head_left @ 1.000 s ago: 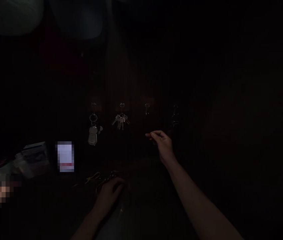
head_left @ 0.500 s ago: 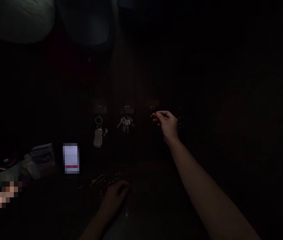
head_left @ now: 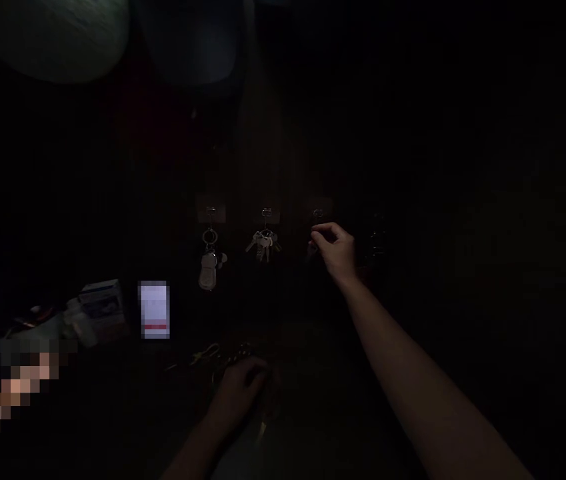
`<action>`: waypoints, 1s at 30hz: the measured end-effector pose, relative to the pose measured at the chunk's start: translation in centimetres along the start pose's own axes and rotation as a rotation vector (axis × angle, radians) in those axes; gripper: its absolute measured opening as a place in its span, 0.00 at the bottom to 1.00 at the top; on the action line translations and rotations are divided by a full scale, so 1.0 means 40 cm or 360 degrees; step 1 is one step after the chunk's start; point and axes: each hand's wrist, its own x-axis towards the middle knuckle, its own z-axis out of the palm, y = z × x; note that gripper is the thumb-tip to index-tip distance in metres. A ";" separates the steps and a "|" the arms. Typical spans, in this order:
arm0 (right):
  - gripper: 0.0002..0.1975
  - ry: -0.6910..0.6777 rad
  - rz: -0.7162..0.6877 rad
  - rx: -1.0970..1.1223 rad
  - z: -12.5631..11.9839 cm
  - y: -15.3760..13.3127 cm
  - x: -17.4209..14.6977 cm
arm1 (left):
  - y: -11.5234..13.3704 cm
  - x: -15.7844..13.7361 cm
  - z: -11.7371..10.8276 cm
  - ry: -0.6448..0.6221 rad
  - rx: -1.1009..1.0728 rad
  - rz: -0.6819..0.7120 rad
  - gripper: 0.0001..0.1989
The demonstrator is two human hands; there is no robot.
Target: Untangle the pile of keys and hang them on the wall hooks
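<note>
Hook [head_left: 317, 215], third in the row, has the right hand [head_left: 335, 250] just below, fingers pinched at it; left hand [head_left: 243, 387] lies curled on the dark counter, grip unclear.

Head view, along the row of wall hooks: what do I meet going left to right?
Hook with a pale key fob → hook with a bunch of keys → third hook with the right hand pinched just below it → a dark, unclear item farthest right.
</note>
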 end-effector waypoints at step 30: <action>0.18 -0.0091 0.0490 -0.0083 -0.075 0.176 -0.347 | -0.022 -0.018 -0.001 0.0171 0.0184 0.0182 0.10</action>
